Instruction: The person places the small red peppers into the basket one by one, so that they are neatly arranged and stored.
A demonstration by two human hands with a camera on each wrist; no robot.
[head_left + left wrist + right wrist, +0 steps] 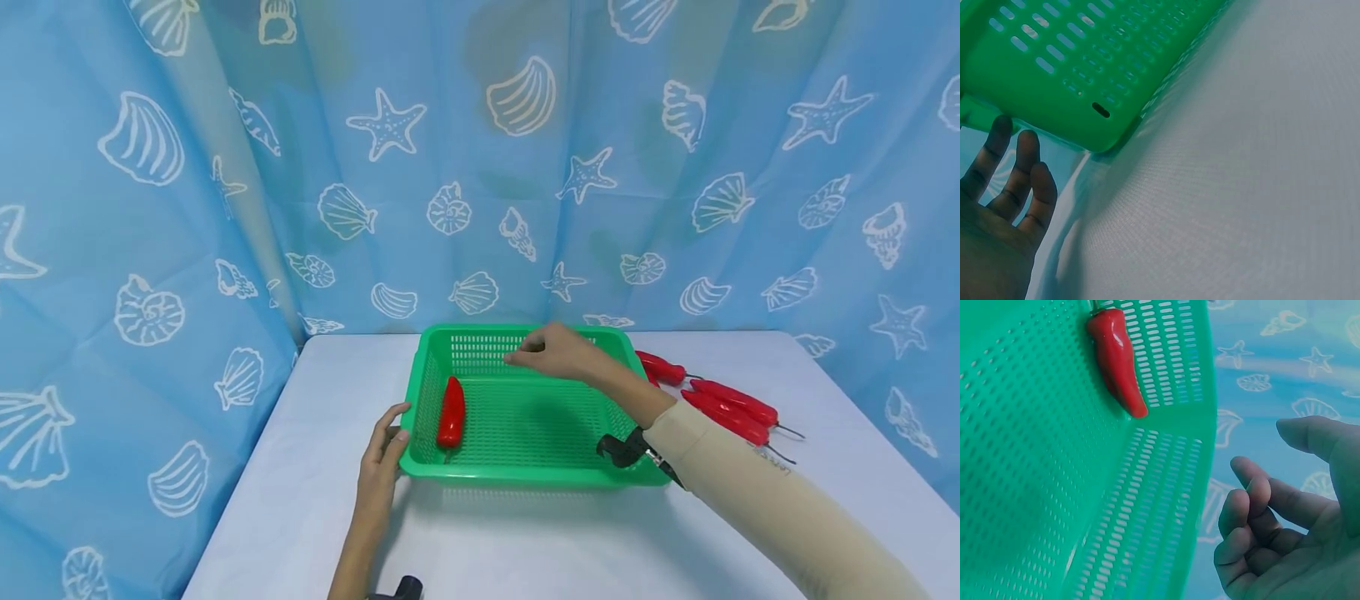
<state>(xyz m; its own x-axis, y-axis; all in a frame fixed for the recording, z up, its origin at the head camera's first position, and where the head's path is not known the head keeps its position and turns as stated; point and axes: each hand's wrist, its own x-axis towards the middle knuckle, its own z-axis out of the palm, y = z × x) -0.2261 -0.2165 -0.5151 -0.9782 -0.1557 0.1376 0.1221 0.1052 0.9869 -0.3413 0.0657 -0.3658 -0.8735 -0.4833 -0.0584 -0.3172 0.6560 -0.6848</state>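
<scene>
A green perforated plastic basket (525, 477) stands on the white table. Inside it, along the left side, lies one red chili pepper (452, 412), which also shows in the right wrist view as a red pepper (1116, 359) in a corner. My left hand (381, 450) touches the basket's left rim with its fingertips and thumb; the left wrist view has three extended fingers (1027, 165) beside the wall. Above the basket's far part hovers my right hand (558, 350), nothing in it. In its wrist view, the thumb stands apart from loosely bent fingers (1235, 509).
Several red chili peppers (731, 408) with dark stems lie on the table right of the basket, partly behind my right forearm. A blue curtain (450, 167) with white shells and starfish hangs behind and to the left of the table (300, 500).
</scene>
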